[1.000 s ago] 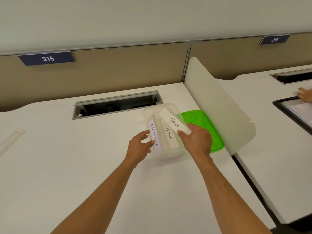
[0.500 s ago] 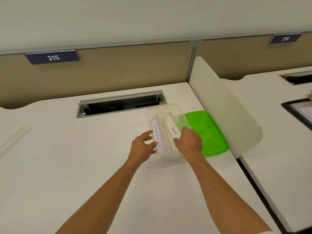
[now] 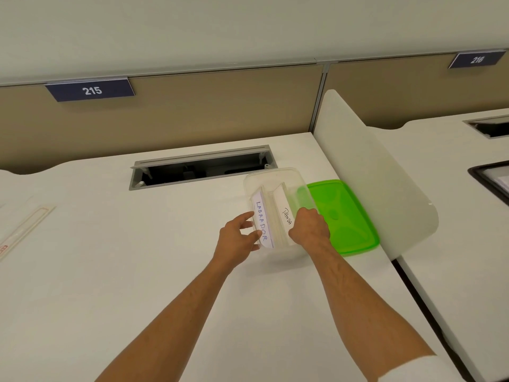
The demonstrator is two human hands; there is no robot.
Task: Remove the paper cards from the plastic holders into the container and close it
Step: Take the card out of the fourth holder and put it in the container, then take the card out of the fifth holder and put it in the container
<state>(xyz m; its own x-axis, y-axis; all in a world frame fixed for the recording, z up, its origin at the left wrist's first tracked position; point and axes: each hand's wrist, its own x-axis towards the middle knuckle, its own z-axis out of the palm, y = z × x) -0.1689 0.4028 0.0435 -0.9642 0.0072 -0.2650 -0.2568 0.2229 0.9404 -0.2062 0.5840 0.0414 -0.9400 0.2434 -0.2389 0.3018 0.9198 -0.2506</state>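
A clear plastic container (image 3: 275,176) stands on the white desk. Inside lie a card lettered LABRADOR (image 3: 261,220) at the left and a card lettered PANDA (image 3: 286,213) at the right, with clear strips between them. My left hand (image 3: 238,239) rests against the container's left wall, fingers spread, thumb near the LABRADOR card. My right hand (image 3: 309,228) reaches into the container's near right corner, fingers curled down on the PANDA card's near end. The green lid (image 3: 347,216) lies flat just right of the container.
A white curved divider panel (image 3: 380,177) stands right of the lid. An open cable slot (image 3: 201,168) sits behind the container. A clear plastic holder (image 3: 24,230) lies at the desk's far left. A dark tray (image 3: 493,177) rests on the neighbouring desk.
My right hand has lowered the PANDA card from above the rim down into the container, covering the middle card. My left hand stayed at the left wall.
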